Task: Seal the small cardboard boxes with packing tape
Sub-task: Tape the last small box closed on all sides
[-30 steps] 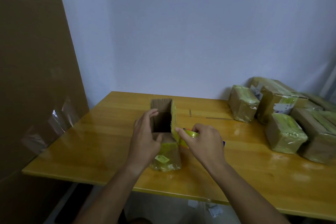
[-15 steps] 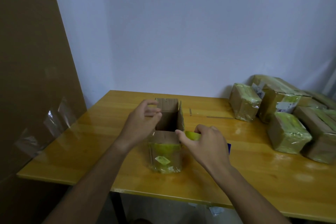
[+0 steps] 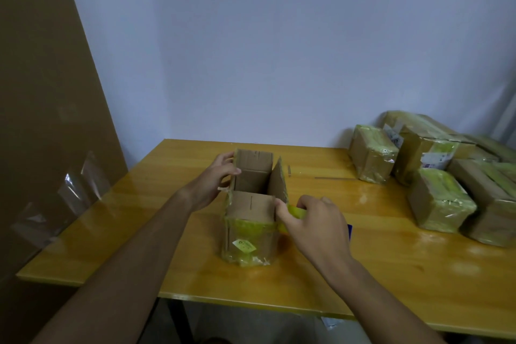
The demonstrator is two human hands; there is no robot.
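A small cardboard box (image 3: pixel 249 232) stands on the wooden table (image 3: pixel 391 274) with its top flaps up and its inside showing. Yellowish tape wraps its lower front, which carries a small green label. My left hand (image 3: pixel 216 179) grips the left flap at the far left corner of the box. My right hand (image 3: pixel 310 220) is curled round a yellow tape roll (image 3: pixel 296 211) against the box's right side, thumb at the front right corner. Most of the roll is hidden under that hand.
Several taped boxes (image 3: pixel 438 204) are piled at the right of the table. A tall brown board (image 3: pixel 42 120) leans at the left with clear tape strips (image 3: pixel 69 193) stuck to it. A blue item (image 3: pixel 349 230) peeks out behind my right hand.
My left hand has moved from the near flap up to the far left corner of the box. The flaps now stand more open. My right hand stayed at the box's right side.
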